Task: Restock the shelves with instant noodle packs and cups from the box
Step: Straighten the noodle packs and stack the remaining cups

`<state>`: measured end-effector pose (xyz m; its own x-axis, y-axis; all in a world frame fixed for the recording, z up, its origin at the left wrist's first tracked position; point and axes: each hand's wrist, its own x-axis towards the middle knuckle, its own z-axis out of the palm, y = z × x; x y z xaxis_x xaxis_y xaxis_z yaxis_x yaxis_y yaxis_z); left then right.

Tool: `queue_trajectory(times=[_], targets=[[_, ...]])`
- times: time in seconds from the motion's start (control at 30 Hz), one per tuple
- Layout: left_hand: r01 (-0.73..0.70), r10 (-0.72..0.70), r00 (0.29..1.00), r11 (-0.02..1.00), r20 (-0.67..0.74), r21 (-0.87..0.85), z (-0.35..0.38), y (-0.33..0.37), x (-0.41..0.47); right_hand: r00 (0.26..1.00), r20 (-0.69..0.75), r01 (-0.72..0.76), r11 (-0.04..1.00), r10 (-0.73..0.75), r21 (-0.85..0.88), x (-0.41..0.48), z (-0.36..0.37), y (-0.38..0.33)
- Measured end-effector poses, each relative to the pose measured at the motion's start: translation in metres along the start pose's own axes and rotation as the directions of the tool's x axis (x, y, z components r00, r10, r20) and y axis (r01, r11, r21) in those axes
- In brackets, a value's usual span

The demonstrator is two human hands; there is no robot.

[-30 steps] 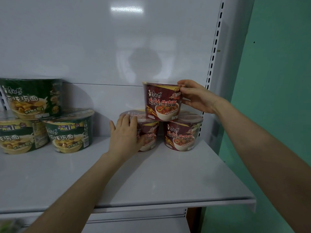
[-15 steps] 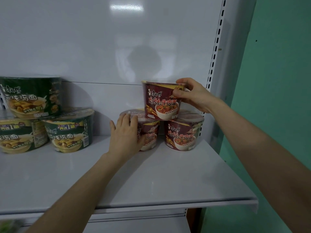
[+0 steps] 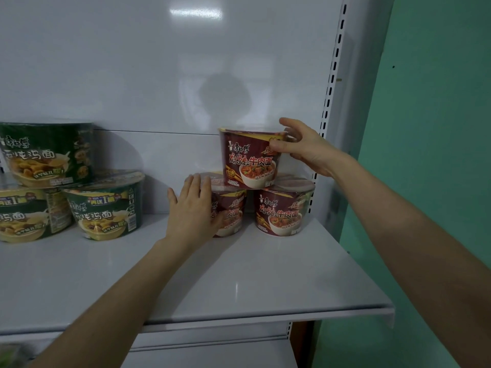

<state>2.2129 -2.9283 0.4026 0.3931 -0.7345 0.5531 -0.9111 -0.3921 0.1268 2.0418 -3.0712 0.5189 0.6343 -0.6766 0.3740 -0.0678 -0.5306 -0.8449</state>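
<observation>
Three dark red noodle bowls form a small pyramid at the back right of the white shelf (image 3: 239, 274). The top red bowl (image 3: 249, 160) sits on the lower left red bowl (image 3: 231, 211) and the lower right red bowl (image 3: 281, 208). My right hand (image 3: 305, 150) holds the top bowl at its right rim, thumb on the front, fingers behind, index finger raised. My left hand (image 3: 192, 208) rests flat against the left side of the lower left bowl, fingers straight, hiding part of its label.
Three green noodle bowls stand at the shelf's left: one in front (image 3: 106, 205), one at the edge (image 3: 24, 213), one stacked on top (image 3: 47, 152). A slotted upright (image 3: 332, 75) and a green wall (image 3: 438, 128) close the right side. A lower shelf (image 3: 207, 354) shows below.
My right hand has shifted from the top bowl's side up to its rim, with the index finger lifting. The top bowl has settled slightly. My left hand has stayed put.
</observation>
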Motion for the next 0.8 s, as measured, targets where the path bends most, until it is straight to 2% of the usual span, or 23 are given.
queue_trajectory(times=[0.1, 0.2, 0.3, 0.43, 0.5, 0.63, 0.8], targets=[[0.008, -0.011, 0.999, 0.997, 0.045, 0.070, -0.007, 0.002, -0.003, 0.980, -0.133, 0.122, 0.976, -0.147, -0.181, -0.007, -0.004, -0.002], [0.000, -0.003, 1.000, 0.991, 0.020, 0.131, -0.018, 0.005, -0.011, 0.880, -0.343, 0.224, 0.924, -0.329, -0.310, -0.014, -0.006, -0.007], [-0.046, 0.049, 0.999, 0.982, -0.013, 0.181, -0.029, 0.011, -0.029, 0.808, -0.382, 0.296, 0.869, -0.449, -0.396, -0.022, 0.000, -0.018], [-0.199, 0.218, 0.955, 0.974, -0.203, 0.110, -0.034, 0.014, -0.059, 0.810, -0.258, 0.409, 0.823, -0.526, -0.394, -0.032, 0.031, -0.034], [-0.233, 0.243, 0.945, 0.970, -0.218, 0.071, -0.038, 0.012, -0.074, 0.824, -0.177, 0.452, 0.812, -0.539, -0.369, -0.035, 0.054, -0.039], [-0.154, 0.177, 0.968, 0.979, -0.177, 0.133, -0.054, 0.000, -0.104, 0.819, 0.066, 0.559, 0.767, -0.570, -0.315, -0.039, 0.108, -0.047], [0.031, -0.009, 0.993, 0.981, -0.116, 0.190, -0.076, -0.041, -0.146, 0.802, 0.300, 0.591, 0.757, -0.517, -0.277, -0.050, 0.176, -0.066]])
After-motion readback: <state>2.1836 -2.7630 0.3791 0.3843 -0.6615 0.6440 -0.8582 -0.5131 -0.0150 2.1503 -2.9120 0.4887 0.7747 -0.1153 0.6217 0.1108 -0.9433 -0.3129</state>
